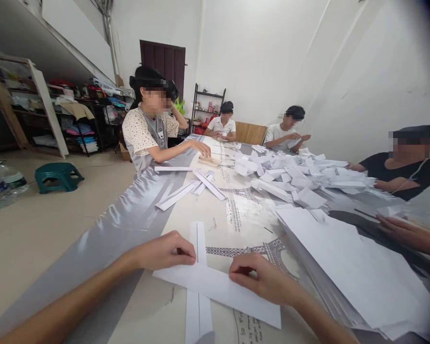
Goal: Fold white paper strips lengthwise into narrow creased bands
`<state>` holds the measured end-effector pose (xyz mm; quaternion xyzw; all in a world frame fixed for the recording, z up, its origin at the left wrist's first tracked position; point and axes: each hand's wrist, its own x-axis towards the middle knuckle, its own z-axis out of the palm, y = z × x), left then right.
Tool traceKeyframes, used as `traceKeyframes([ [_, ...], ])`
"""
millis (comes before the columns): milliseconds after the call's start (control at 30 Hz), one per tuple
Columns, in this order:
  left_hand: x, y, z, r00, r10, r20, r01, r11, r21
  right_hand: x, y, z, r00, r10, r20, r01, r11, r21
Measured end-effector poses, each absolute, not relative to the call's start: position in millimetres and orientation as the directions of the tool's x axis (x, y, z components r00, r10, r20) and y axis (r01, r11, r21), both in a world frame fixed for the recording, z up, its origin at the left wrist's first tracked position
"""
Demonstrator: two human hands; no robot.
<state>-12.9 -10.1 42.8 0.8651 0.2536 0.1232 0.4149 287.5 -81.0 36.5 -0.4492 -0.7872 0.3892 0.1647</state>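
Note:
In the head view, a folded white paper strip (218, 288) lies slantwise in front of me. My left hand (174, 251) is closed, its fingertips pinching the strip's upper edge near the left end. My right hand (260, 276) also has its fingers closed, with thumb and fingertips at the same edge further right. Beneath it, a longer paper strip (197, 239) with a dark line down its middle runs away from me, so the two cross. Both rest on a tablecloth (157, 306) printed with towers and writing.
A stack of white sheets (347, 258) lies to my right, below a heap of folded papers (294, 172). Several strips (209, 184) cross further up the table. Co-workers sit around it; one co-worker's hand (204, 149) rests on a wooden piece. A green stool (57, 176) stands left.

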Motion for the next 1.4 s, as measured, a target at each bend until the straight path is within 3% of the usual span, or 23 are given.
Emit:
traceKeyframes([
  [700,-30,10,44,0.856,0.516,-0.033,0.322,-0.481,0.815,297,-78,43,-0.546,0.834,-0.074,0.572,0.307,-0.761],
  [1033,-48,21,48,0.817,0.572,-0.074,0.382,-0.439,0.813,302,-77,42,-0.547,0.835,-0.059,0.569,0.318,-0.758],
  [1200,-65,29,54,0.782,0.612,-0.119,0.39,-0.33,0.86,306,-75,43,-0.532,0.845,-0.061,0.575,0.307,-0.758],
  [1400,-66,33,50,0.677,0.735,0.031,0.367,-0.374,0.852,309,-74,45,-0.507,0.86,-0.054,0.575,0.29,-0.765],
])
